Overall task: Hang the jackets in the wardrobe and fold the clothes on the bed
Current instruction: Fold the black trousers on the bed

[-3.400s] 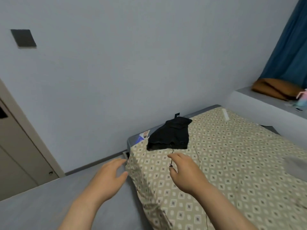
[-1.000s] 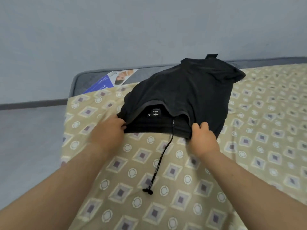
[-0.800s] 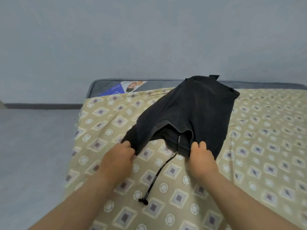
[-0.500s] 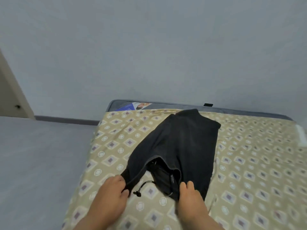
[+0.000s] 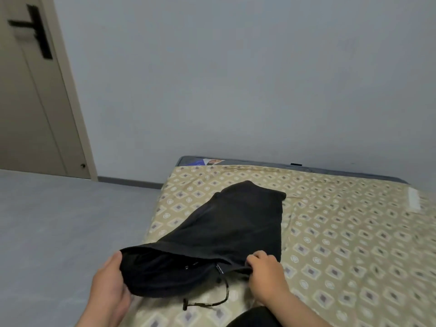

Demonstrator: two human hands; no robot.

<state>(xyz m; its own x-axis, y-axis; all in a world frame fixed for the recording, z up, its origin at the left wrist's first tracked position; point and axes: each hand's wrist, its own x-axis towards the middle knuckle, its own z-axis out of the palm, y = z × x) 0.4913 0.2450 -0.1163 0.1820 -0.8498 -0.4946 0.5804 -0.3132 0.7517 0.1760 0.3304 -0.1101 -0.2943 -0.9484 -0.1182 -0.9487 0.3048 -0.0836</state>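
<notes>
Black drawstring shorts [image 5: 236, 227] lie on bed [image 5: 354, 244], waistband at near edge. Left hand [image 5: 108, 282] grips one waistband corner, right hand [image 5: 264, 270] pinches the other. Best: pull waistband taut and flat, tuck drawstring [image 5: 212, 303] inside before folding.

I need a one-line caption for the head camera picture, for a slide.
The left hand and right hand hold a black garment by its waistband over the patterned bed, drawstring trailing loose.

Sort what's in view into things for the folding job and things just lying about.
For the job: black garment, held at the waistband by left hand and right hand; drawstring; bed.
Lying about: printed paper at the bed's far corner; door; white tag near the bed's right edge.
</notes>
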